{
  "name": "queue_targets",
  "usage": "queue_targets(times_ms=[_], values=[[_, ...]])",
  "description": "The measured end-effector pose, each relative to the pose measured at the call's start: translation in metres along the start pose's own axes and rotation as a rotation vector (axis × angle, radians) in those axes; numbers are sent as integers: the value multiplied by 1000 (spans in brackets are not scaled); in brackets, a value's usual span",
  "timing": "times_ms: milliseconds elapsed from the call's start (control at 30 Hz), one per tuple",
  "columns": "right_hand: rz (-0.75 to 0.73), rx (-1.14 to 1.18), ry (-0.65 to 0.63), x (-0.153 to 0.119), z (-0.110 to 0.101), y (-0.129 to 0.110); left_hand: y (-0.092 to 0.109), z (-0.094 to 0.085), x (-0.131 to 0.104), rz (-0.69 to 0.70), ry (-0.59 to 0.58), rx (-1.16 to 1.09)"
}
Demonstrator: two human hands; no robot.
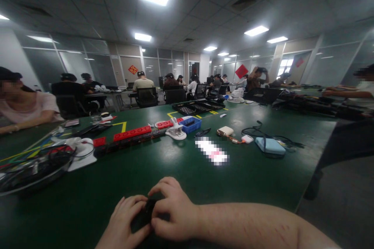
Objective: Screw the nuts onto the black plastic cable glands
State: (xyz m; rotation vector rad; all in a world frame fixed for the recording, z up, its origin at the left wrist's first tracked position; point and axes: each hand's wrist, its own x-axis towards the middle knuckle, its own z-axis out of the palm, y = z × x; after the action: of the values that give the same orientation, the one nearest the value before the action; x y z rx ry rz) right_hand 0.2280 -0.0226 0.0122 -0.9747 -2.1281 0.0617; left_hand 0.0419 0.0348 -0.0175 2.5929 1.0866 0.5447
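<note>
At the near edge of the green table, my left hand (124, 218) and my right hand (175, 210) come together around a small black object (149, 207). My left fingers and thumb curl about its left side. From the right, my right hand grips it with bent fingers and thumb. Most of the object is covered by my fingers, and its kind cannot be made out against the dark table. Both hands are closed on it.
Ahead lie red power strips (133, 134), a white clamp-like stand (175, 130), a blue basket (191, 124), a power bank (224, 131) and a light-blue case (270, 146). A bowl of cables (35, 169) stands left. People sit around.
</note>
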Motion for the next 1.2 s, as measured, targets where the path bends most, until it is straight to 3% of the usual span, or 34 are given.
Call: queue_targets(times_ms=[367,733,1200], values=[[271,-19,-71,3,-8,-3,9,-6,1,-23,-10,-60],[294,3,-138,4,-7,-2,16,-8,-2,4,50,-35],[344,27,-149,11,-5,-10,30,-19,-2,-48,-11,-118]])
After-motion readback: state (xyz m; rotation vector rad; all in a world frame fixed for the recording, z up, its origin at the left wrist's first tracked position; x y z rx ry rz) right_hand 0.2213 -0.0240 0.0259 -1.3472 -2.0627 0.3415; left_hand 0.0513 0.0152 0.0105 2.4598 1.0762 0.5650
